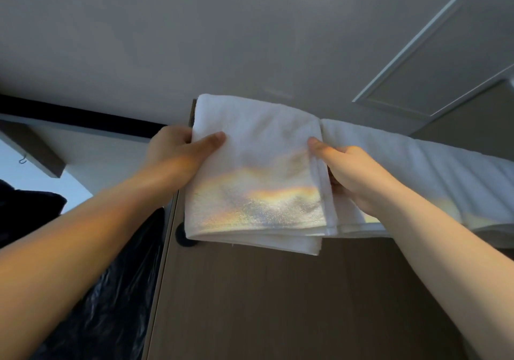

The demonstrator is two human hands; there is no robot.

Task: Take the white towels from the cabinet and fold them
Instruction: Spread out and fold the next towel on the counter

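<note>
Two hands hold one folded white towel (258,170) up high, at the top edge of a brown cabinet door (278,304). The left hand (172,148) pinches the towel's left edge: its thumb lies flat across the near face and its fingers are hidden behind the cloth. The right hand (353,173) grips the right edge the same way, thumb pressed on the near face and fingers curled round behind the hem. The towel hangs between them in several layers, its folded bottom edge sagging a little at the near right corner, with a band of rainbow-tinted light across its lower half. Whether its far side rests on the top of the cabinet cannot be told.

Just right of it, touching the right hand, a second white towel (417,170) lies stretched along the top of the cabinet and runs out of view at the right.

A dark round knob (185,237) sits at the door's left edge, partly behind the held towel's lower left corner. Left of the door the cabinet stands open; inside are crinkled black plastic (111,290) and, further left, a dark cloth (27,212). Above these, a brown beam (30,148) crosses the opening with a small metal hook (22,159) beside it. Overhead is a grey ceiling (194,26) with a framed hatch (434,62) at the far right.
</note>
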